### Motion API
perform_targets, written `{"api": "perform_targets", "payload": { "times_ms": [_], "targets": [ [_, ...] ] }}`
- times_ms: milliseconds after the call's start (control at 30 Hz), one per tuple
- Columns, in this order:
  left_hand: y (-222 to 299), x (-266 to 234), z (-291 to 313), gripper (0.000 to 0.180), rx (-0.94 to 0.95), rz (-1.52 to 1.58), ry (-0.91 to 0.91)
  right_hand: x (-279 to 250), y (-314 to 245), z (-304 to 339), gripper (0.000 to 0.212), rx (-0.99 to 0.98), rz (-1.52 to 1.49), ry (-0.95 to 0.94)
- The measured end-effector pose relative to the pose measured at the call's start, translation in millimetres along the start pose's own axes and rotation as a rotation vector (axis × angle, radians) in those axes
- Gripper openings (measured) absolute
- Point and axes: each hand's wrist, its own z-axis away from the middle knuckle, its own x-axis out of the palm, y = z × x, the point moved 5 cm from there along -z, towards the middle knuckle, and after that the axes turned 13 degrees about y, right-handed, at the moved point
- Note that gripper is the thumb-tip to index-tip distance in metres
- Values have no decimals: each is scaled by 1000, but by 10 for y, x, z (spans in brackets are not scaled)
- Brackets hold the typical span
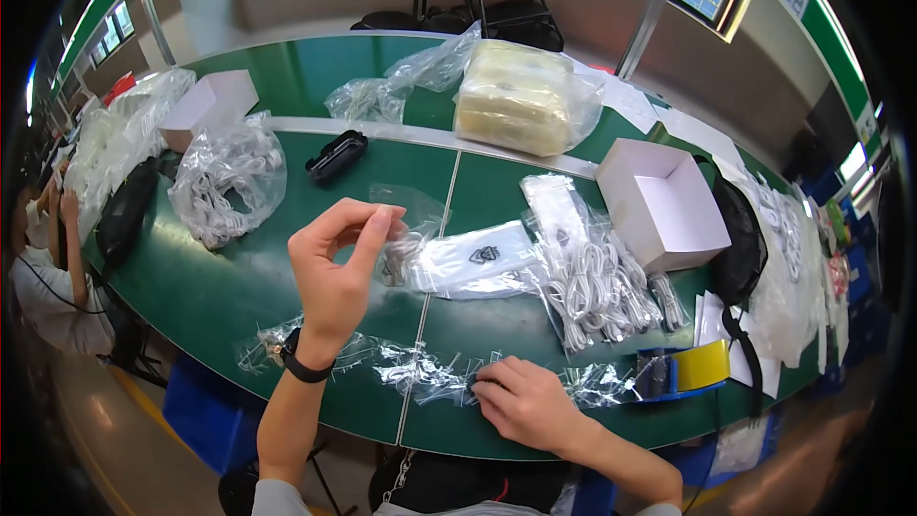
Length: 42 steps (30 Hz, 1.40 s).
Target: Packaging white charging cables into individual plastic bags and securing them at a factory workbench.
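Thumb and forefinger of my left hand (334,272) are pinched together on the edge of a clear plastic bag (411,205). A small coiled cable (405,253) shows inside or behind that bag; I cannot tell which. Just right of it lies a white pouch (487,256) with a dark printed mark. My right hand (527,403) is closed, its fingers curled down onto a crinkled clear plastic strip (415,370) along the near table edge. What its fingertips grip is hidden. Several bagged coiled white cables (602,291) are heaped farther right, beside another white pouch (554,205).
A tape dispenser with a yellow roll (700,366) stands right of my right hand. An open white box (669,205), a wrapped bulky pack (521,96) and a black case (336,156) lie beyond. A bag of white cables (229,177) is at left, near another person (57,277).
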Motion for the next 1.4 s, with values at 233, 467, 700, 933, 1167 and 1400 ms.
{"api": "perform_targets", "payload": {
  "times_ms": [233,467,700,933,1167,1400],
  "targets": [
    [98,-2,39,11,91,-44,-46,89,-18,8,24,-81,-2,12],
    [100,27,61,8,134,-55,-64,46,-145,-10,24,-104,128,-15],
    [62,53,77,10,83,-60,-71,-87,-132,27,27,136,-20,-27],
    [28,84,88,7,130,-75,-86,-293,-64,-5,33,337,-270,-59],
    [55,71,106,9,103,-68,-83,-306,-21,32,36,490,-334,46],
    [29,165,174,10,-35,-19,-150,-282,-195,-80,37,254,-178,-96]
  ]
}}
